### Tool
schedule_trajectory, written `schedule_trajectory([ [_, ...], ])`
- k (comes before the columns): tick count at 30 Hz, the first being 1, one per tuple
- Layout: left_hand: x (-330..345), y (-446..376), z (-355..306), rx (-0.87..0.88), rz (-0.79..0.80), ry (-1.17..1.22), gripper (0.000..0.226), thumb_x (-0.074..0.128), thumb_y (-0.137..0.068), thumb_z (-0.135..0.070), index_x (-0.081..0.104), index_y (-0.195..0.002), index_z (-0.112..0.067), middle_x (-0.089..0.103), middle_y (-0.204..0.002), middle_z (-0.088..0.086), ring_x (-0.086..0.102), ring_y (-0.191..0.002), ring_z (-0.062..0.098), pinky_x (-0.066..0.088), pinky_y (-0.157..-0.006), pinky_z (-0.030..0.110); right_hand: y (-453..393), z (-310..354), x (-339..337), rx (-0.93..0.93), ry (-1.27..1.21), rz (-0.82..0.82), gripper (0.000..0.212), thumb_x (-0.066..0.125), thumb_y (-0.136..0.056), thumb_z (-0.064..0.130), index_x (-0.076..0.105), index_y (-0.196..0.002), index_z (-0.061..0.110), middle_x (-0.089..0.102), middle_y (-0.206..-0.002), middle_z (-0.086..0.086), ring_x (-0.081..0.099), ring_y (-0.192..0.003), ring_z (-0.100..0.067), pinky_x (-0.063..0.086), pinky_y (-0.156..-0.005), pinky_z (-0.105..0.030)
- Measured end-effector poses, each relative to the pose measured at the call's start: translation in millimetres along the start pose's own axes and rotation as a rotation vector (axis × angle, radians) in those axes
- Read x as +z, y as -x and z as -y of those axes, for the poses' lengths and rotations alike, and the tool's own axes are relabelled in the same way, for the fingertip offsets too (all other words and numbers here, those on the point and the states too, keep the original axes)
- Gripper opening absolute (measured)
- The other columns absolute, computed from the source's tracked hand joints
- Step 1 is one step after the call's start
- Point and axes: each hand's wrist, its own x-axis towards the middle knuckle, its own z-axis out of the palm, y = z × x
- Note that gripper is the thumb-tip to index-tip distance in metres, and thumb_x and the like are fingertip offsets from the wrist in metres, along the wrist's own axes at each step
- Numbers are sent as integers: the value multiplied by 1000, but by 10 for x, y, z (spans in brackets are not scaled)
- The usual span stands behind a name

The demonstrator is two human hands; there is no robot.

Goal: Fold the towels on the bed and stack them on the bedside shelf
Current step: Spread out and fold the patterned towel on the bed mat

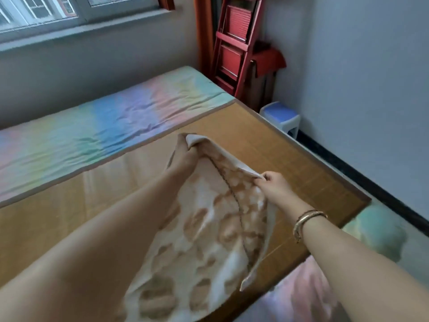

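Both forearms are bare to the edge of the view, with no sleeves showing. The left hand (183, 156) wears nothing visible. Just behind the right hand (276, 187), the wrist carries a thin gold-coloured metal bangle (304, 223), seemingly two or three stacked bands, though blur prevents a count.

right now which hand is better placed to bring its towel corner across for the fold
Probably the right hand: it pinches a free corner of the towel, while the left hand grips the far, higher corner.
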Motion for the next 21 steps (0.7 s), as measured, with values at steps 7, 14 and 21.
schedule_trajectory([
  [7, 1547, -1153, -561, 212, 222, -166, 92, 61, -85, -8, -3, -151, -7, 51, -105, -40, 47, -101, -18, 24, -116, 34, -1134, -450, -1057, -78, 179, -256, 64, 55, -89, 28, 26, -145, 21, 43, -142, -5, 45, -127, -26, 40, -104, -42],
  [14, 1759, -744, 415, -47, 413, -431, 87, 63, -87, -11, 6, -152, -14, 15, -158, 10, 21, -143, 25, 21, -113, 31, -969, -1163, -716, -51, 384, 70, 56, 46, -96, 21, 25, -148, 22, 22, -156, 0, 20, -142, -21, 25, -115, -39],
  [21, 1078, -28, 1288, -276, 399, -441, 80, 67, -83, -16, 21, -148, -20, 26, -154, 6, 32, -137, 23, 31, -106, 30, -744, -1178, -138, -58, 292, 194, 47, 45, -93, 18, 38, -139, 26, 38, -144, 2, 40, -78, 4, 38, -83, -30],
])
